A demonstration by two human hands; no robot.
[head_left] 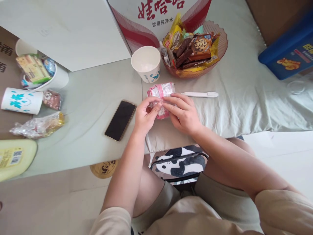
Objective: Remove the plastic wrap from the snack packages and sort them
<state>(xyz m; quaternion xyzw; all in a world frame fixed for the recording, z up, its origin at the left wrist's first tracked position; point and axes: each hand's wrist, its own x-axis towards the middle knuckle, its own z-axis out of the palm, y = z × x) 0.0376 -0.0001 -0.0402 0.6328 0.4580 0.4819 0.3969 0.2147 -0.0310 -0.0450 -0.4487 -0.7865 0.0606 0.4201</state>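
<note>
A pink and silver foil snack package [160, 89] lies on the cloth in front of me, partly covered by my fingers. My left hand [147, 114] pinches its near left part between thumb and fingers. From the other side, my right hand [182, 111] presses its fingertips together on the middle of the package, close to my left thumb. Just beyond stands a white paper cup [146, 63] with blue leaf prints. A slim white cutter-like tool [201, 94] lies right of the package, its left end behind my right hand.
A phone [120, 120] lies left of my hands. Behind are a glass bowl [221, 45] of wrapped snacks and a lettered carton [156, 23]. Paper cups [22, 100] and wrapped snacks sit far left; a blue container [288, 49] stands right. The cloth-covered edge [161, 143] is near my forearms.
</note>
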